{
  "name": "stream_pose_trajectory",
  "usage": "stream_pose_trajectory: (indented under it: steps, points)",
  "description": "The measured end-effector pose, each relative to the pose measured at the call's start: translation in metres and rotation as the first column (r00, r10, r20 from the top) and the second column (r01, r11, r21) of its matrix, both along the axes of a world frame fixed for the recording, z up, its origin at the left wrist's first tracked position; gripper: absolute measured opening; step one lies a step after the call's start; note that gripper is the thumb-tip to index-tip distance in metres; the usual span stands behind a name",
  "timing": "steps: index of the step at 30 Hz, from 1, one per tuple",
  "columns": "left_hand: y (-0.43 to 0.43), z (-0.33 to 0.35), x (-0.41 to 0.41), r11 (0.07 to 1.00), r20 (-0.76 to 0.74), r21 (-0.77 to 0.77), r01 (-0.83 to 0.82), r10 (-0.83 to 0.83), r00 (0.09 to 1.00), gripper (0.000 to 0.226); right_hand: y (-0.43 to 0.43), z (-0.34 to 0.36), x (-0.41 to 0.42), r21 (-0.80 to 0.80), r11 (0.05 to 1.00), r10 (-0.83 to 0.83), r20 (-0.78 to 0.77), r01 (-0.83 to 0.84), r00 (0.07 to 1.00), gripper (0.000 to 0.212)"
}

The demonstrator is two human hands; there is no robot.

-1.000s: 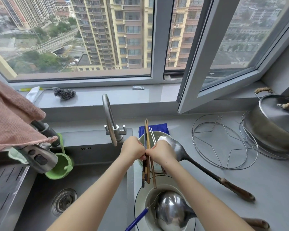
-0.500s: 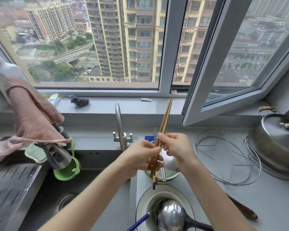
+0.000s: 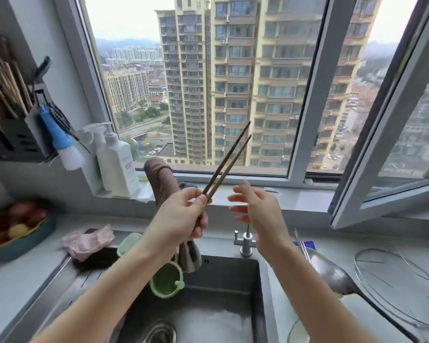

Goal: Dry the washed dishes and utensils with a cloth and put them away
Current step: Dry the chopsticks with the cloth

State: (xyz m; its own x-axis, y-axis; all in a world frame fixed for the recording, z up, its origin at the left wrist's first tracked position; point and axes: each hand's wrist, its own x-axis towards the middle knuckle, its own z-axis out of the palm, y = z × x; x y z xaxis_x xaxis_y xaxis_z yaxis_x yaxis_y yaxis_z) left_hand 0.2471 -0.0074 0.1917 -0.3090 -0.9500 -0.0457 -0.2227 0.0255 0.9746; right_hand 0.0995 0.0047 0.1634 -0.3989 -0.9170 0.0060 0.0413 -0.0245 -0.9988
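So the big window point(image 3: 208, 95) takes up most of the view, with one pane swung open on the right. Under it the grey worktop point(image 3: 15, 276) runs along both sides of a steel sink point(image 3: 221, 313). On the left wall there's a dark rack point(image 3: 10, 134) stuffed with wooden utensils, and a blue brush point(image 3: 60, 142) hangs off its side. Far left on the worktop sits a bowl point(image 3: 18, 231) of what looks like produce, too blurry to say which. Over on the right lies a wire stand point(image 3: 394, 288), and a metal ladle point(image 3: 332, 273) rests beside it, near the sink edge. A white pump bottle point(image 3: 118, 164) stands on the sill. A brown cloth point(image 3: 161, 179) is draped over something tall behind the sink, and a pink cloth point(image 3: 89, 241) is bunched up at the sink's back left corner. A little green cup point(image 3: 167, 280) hangs inside the sink. Now the hands: the left hand point(image 3: 181, 219) is curled round the lower ends of a pair of chopsticks point(image 3: 229, 159), which are up in the air above the back of the sink and slant up and to the right in front of the glass. The right hand point(image 3: 255, 214) is just beside them with its fingers loosely spread, not touching and holding nothing.
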Motion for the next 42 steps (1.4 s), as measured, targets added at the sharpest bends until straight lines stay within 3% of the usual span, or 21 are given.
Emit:
stream_pose_trajectory:
  steps: [2, 4, 7, 10, 13, 16, 20, 21, 22, 25, 27, 29, 31, 33, 37, 42]
  points:
    - [-0.010, 0.002, 0.045, 1.000, -0.018, -0.018, 0.001, -0.001, 1.000, 0.018, -0.012, -0.009, 0.038, -0.045, 0.994, -0.107, -0.210, 0.100, 0.972, 0.037]
    - [-0.020, 0.006, 0.089, 1.000, -0.037, -0.009, 0.008, -0.009, 0.999, 0.019, -0.023, -0.012, 0.072, -0.086, 0.986, -0.169, -0.458, 0.146, 0.873, 0.043]
    - [-0.036, 0.009, 0.146, 1.000, -0.084, 0.014, 0.023, -0.022, 0.996, 0.019, -0.040, -0.009, 0.112, -0.122, 0.973, -0.227, -0.671, 0.197, 0.706, 0.054]
    - [-0.053, 0.012, 0.190, 1.000, -0.089, 0.005, 0.027, -0.026, 0.996, 0.018, -0.058, -0.001, 0.135, -0.147, 0.960, -0.260, -0.788, 0.240, 0.559, 0.062]
    - [-0.066, 0.009, 0.218, 1.000, -0.113, 0.008, 0.026, -0.025, 0.993, 0.017, -0.085, 0.006, 0.148, -0.004, 0.978, -0.075, -0.939, 0.208, 0.334, 0.069]
    - [-0.071, 0.006, 0.236, 0.999, -0.138, 0.033, 0.030, -0.025, 0.990, 0.016, -0.099, 0.008, 0.155, 0.083, 0.969, 0.060, -0.993, 0.233, 0.105, 0.053]
    - [-0.072, -0.003, 0.248, 0.994, -0.193, 0.102, 0.045, -0.025, 0.981, 0.017, -0.085, 0.004, 0.149, -0.001, 0.975, 0.001, -1.000, 0.223, -0.009, 0.039]
    - [-0.070, -0.006, 0.250, 0.990, -0.205, 0.130, 0.049, -0.021, 0.978, 0.018, -0.077, 0.003, 0.146, -0.041, 0.976, -0.041, -0.999, 0.213, -0.004, 0.035]
    - [-0.068, -0.008, 0.251, 0.987, -0.218, 0.152, 0.054, -0.020, 0.976, 0.019, -0.068, 0.003, 0.143, -0.130, 0.971, -0.144, -0.988, 0.200, 0.057, 0.031]
    - [-0.058, -0.012, 0.251, 0.979, -0.259, 0.189, 0.078, -0.027, 0.966, 0.018, -0.031, 0.010, 0.146, -0.465, 0.822, -0.562, -0.754, 0.330, 0.340, 0.028]
    - [-0.048, -0.013, 0.248, 0.974, -0.262, 0.206, 0.095, -0.038, 0.964, 0.016, -0.005, 0.011, 0.149, -0.437, 0.764, -0.644, -0.556, 0.475, 0.526, 0.025]
    - [-0.038, -0.017, 0.243, 0.973, -0.246, 0.207, 0.098, -0.045, 0.968, 0.015, 0.018, 0.011, 0.154, -0.309, 0.795, -0.602, -0.290, 0.522, 0.744, 0.027]
    - [-0.027, -0.021, 0.237, 0.977, -0.226, 0.196, 0.089, -0.043, 0.973, 0.015, 0.040, 0.010, 0.164, -0.233, 0.832, -0.515, 0.016, 0.504, 0.857, 0.029]
    - [-0.012, -0.027, 0.230, 0.979, -0.201, 0.188, 0.085, -0.046, 0.979, 0.018, 0.058, 0.005, 0.178, -0.174, 0.875, -0.420, 0.191, 0.452, 0.887, 0.027]
    - [0.017, -0.042, 0.213, 0.983, -0.149, 0.160, 0.093, -0.069, 0.986, 0.021, 0.066, -0.023, 0.212, -0.107, 0.943, -0.278, 0.269, 0.316, 0.922, 0.018]
    - [0.035, -0.066, 0.203, 0.993, -0.058, 0.097, 0.061, -0.055, 0.997, 0.032, 0.060, -0.049, 0.239, -0.099, 0.946, -0.211, 0.535, 0.308, 0.818, 0.010]
